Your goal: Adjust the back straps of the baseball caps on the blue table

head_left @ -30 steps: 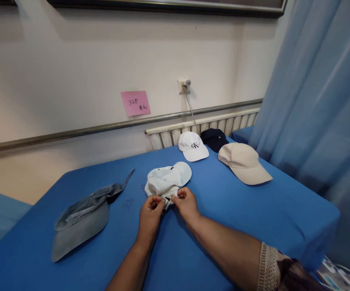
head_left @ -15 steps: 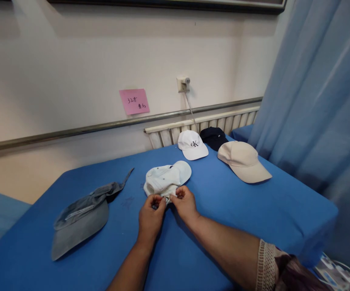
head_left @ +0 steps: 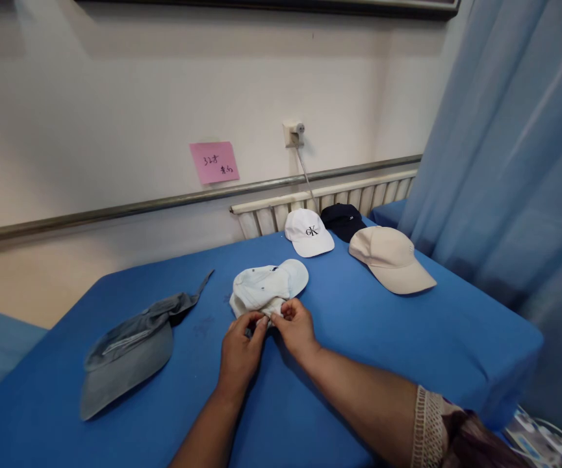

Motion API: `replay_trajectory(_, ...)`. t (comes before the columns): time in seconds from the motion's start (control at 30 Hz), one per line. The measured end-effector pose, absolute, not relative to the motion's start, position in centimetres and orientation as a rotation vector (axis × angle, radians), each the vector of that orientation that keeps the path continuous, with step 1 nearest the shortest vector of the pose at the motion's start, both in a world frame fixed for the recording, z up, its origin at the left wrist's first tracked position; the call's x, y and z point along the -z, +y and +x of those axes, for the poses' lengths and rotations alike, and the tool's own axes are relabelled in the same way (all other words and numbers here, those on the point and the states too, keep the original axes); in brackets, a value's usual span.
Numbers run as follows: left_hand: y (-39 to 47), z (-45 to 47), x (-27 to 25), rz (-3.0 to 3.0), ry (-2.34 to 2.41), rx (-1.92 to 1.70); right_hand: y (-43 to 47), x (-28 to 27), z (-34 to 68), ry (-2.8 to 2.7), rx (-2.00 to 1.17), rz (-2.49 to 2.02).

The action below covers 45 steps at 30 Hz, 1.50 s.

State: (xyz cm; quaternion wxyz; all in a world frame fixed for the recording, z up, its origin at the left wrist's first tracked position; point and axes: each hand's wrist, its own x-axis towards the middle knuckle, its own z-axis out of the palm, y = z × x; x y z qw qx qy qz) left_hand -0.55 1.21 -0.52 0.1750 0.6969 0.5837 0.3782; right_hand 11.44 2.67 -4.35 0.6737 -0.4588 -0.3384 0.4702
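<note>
One light blue cap [head_left: 258,286] lies at the centre of the frame on a blue cloth [head_left: 407,338], its peak directed to the upper right and its near edge crumpled. Left hand [head_left: 239,351]: thumb and forefinger clamped on the near edge of this cap. Right hand [head_left: 297,331]: thumb and forefinger likewise pinched on that edge, just beside the left fingertips. The detail of the edge between the fingertips is hidden. A sleeve [head_left: 428,426] with a lace-like border shows on the right arm.

Left of centre, a grey cap [head_left: 127,357] lies with its peak to the lower left and a thin strap extending to the upper right. Above and right of centre stands a white cap [head_left: 307,234] with dark lettering, partly overlapping a dark cap [head_left: 342,221] in view; contact between them cannot be determined. Nearer the right, a beige cap [head_left: 390,257] rests with its peak to the lower right.

On the wall: a pink note [head_left: 214,162], handwritten, and a socket [head_left: 290,135] above a radiator [head_left: 329,196]. A blue curtain [head_left: 495,162] hangs at right.
</note>
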Motion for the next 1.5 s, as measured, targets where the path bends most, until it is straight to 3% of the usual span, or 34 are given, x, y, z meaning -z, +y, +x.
replay_trajectory(0.63,0.8,-0.3,0.2,2.037,1.586,-1.219,2.6,3.6,12.0,-0.642,-1.172,-1.009)
replay_trajectory(1.5,1.4,0.2,0.7,2.519,1.542,-1.076,1.4,1.8,13.3,-0.434,-1.523,-0.779)
